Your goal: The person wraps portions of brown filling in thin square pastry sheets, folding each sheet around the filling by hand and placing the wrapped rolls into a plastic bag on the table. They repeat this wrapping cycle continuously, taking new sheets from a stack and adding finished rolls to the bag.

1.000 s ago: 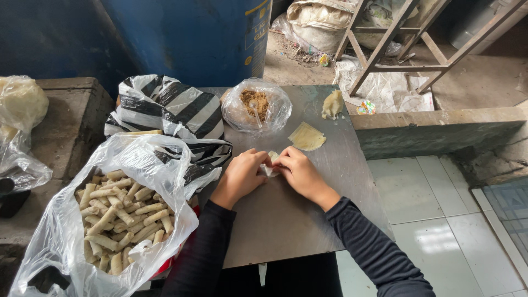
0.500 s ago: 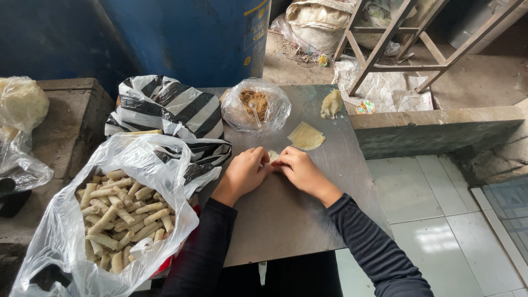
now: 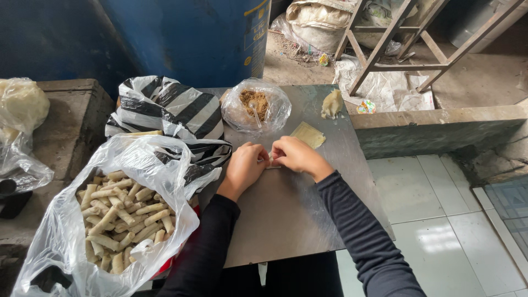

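Wrapper in hand: a small pale roll [image 3: 270, 161] is pinched between both hands near the middle of the grey board [image 3: 286, 220]; most of it is hidden by the fingers.
Handling: it is judged light, soft and easily torn; it is best held at both ends with fingertips and pressed gently.
Left hand [image 3: 245, 168]: curled narrow, fingertips closed on the roll's left end.
Right hand [image 3: 294, 155]: curled narrow, fingertips closed on the right end.
Spare sheet [image 3: 308, 134]: a flat pale square is laid just beyond the right hand.
Filling bag [image 3: 256, 105]: brown filling is kept in clear plastic at the board's far edge.
Dough lump [image 3: 331, 104]: set beside it.
Finished rolls [image 3: 118, 214]: piled in a clear bag on the left.
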A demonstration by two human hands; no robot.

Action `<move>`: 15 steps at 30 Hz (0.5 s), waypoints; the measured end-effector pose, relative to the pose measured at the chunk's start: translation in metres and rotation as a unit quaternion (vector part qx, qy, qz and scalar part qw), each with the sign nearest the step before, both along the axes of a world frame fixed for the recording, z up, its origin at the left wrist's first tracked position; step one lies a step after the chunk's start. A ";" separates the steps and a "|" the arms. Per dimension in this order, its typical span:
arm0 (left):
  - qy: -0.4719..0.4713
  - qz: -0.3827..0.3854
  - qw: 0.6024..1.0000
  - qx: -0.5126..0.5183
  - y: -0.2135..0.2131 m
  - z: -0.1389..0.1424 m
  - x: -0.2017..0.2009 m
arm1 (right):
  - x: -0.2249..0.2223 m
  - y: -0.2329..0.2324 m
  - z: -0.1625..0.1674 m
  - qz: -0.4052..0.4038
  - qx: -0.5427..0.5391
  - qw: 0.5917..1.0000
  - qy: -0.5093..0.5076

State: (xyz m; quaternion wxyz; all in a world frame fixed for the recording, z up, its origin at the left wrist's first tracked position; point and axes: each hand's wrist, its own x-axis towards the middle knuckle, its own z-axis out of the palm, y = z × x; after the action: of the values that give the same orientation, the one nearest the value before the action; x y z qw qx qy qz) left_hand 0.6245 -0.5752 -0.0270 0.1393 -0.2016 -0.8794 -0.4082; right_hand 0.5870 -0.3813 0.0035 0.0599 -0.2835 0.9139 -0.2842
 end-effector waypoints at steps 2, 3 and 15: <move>0.009 -0.026 0.999 -0.020 -0.003 0.001 -0.001 | 0.011 0.005 -0.004 0.012 -0.039 0.998 0.042; 0.018 -0.035 0.999 -0.032 -0.005 0.001 0.000 | 0.019 0.007 -0.007 0.009 -0.060 0.997 0.048; -0.075 0.095 0.993 0.006 0.007 -0.003 0.012 | 0.048 -0.001 -0.034 -0.148 -0.067 0.971 0.177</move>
State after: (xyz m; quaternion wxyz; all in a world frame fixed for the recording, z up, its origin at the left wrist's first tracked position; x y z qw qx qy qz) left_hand 0.6363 -0.5680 -0.0302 0.1121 -0.0850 -0.9002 -0.4122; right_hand 0.6349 -0.3825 -0.0301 -0.1648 -0.1942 0.9207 -0.2956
